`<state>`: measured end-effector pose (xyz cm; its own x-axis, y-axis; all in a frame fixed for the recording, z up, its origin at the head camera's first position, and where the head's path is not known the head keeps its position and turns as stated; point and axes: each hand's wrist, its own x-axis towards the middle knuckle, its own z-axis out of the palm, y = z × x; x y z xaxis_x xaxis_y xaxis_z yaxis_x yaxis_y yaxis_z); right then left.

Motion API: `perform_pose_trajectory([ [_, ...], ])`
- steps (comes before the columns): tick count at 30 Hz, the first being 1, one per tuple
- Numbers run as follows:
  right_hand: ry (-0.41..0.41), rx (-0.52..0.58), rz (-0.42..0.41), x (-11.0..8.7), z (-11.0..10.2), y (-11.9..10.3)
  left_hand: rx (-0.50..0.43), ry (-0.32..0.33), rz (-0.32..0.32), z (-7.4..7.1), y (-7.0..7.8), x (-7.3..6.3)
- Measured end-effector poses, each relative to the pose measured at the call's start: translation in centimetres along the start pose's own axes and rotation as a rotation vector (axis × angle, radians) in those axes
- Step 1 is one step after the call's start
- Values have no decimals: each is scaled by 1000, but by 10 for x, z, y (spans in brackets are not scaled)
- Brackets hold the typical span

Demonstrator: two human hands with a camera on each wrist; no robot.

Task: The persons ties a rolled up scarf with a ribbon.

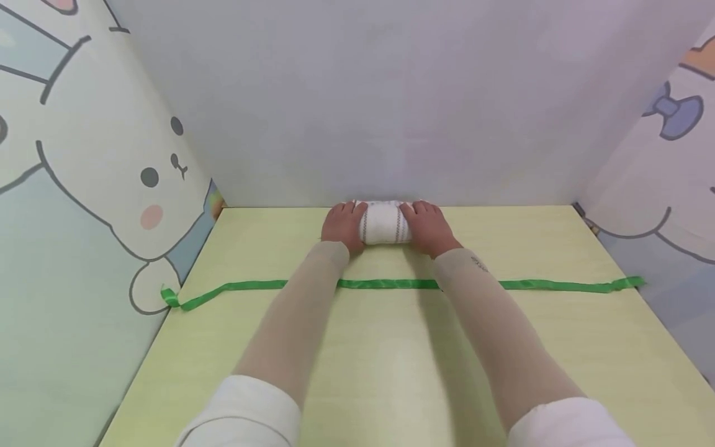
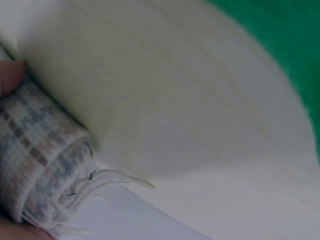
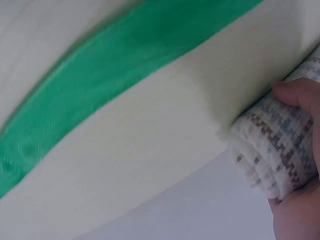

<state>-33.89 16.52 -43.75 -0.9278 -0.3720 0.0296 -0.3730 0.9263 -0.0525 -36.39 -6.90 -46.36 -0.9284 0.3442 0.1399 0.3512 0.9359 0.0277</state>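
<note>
A rolled-up towel (image 1: 382, 222), white with woven patterned stripes, lies crosswise at the far edge of the table, close to the back wall. My left hand (image 1: 343, 225) grips its left end, and my right hand (image 1: 430, 228) grips the right end. In the left wrist view the towel (image 2: 45, 135) shows a spiral end with loose white fringe threads, the left thumb (image 2: 10, 77) lying along its near side. Seen from the right wrist, the towel (image 3: 272, 150) is rolled in several layers, held between the right thumb (image 3: 297, 95) and the fingers.
A green ribbon (image 1: 391, 284) stretches across the pale yellow table (image 1: 385, 372), passing under both forearms. Behind the table stands a plain light wall (image 1: 363, 112). Cartoon-printed panels flank it, a left panel (image 1: 112, 155) and a right panel (image 1: 642, 174).
</note>
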Motion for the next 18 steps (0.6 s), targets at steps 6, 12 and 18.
perform_pose_trajectory([
  [6, -9, -11, 20, 4, 4, 0, -28, -3, -42, 8, 3, 2],
  [12, -14, -16, 29, 9, 10, 1, -24, 2, -46, 14, 1, 3],
  [18, -17, -33, 35, 8, 9, -1, -16, -3, -37, 16, -1, 6],
])
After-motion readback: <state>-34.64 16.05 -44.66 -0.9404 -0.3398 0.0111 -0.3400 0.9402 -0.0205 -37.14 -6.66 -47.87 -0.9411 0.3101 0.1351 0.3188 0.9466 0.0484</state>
